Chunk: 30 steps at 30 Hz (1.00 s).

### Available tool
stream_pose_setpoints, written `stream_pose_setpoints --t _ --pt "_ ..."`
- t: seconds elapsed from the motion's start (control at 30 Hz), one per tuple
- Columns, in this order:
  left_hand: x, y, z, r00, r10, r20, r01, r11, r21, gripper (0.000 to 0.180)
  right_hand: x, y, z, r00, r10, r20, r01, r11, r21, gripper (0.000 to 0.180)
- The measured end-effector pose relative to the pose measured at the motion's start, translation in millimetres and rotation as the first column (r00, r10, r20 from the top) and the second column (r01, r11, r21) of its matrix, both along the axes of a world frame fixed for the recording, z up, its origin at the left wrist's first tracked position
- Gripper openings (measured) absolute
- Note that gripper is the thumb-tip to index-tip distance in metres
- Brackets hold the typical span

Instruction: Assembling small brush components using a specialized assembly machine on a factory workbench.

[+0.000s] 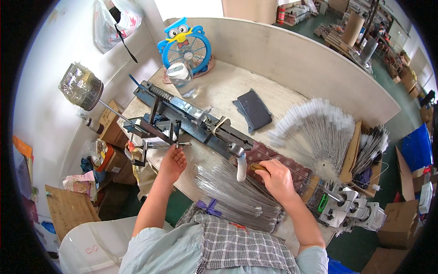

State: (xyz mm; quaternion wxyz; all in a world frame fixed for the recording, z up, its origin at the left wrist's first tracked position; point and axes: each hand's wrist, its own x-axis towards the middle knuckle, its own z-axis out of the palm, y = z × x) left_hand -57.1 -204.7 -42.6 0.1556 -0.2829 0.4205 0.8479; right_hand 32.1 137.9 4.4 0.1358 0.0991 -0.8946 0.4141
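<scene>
Cardboard box (351,155) of wires (370,150), left hand (173,163) loosely curled, right hand (277,179) tight on brown piece (257,167).

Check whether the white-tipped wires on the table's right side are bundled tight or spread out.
Spread: the wires splay like a fan, white ends in a wide arc, other ends drawn close together beside the cardboard.

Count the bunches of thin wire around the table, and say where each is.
3: the front bunch before the checked apron, the fanned bunch beyond the right hand, and the far-right bunch beside the cardboard. More may be hidden.
</scene>
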Motion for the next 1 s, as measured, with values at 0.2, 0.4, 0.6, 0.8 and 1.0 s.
stream_pose_setpoints --t 0.2,0.4,0.6,0.8,1.0 --pt "-7.3 -5.8 -2.8 1.000 0.014 0.017 -0.013 0.997 -0.075 0.015 5.2 -4.0 8.8 0.998 -0.023 0.059 0.021 0.999 0.026 0.021" --pt "-2.0 14.5 -17.9 0.988 0.150 -0.027 -0.151 0.988 -0.037 0.008 21.7 7.0 50.1 0.995 -0.093 -0.022 0.095 0.984 0.150 0.023" --pt "65.4 171.8 48.3 0.801 -0.540 -0.260 0.535 0.840 -0.097 0.017 9.5 32.9 58.0 0.954 -0.292 0.065 0.285 0.953 0.105 0.017" --pt "61.7 231.1 35.2 0.669 -0.579 -0.466 0.602 0.790 -0.118 0.016 20.1 47.3 52.7 0.930 -0.205 0.306 0.273 0.941 -0.201 0.019" --pt "64.5 239.9 35.1 0.658 -0.588 -0.470 0.556 0.801 -0.222 0.014 27.0 57.4 43.0 0.947 -0.098 0.305 0.220 0.891 -0.396 0.020"
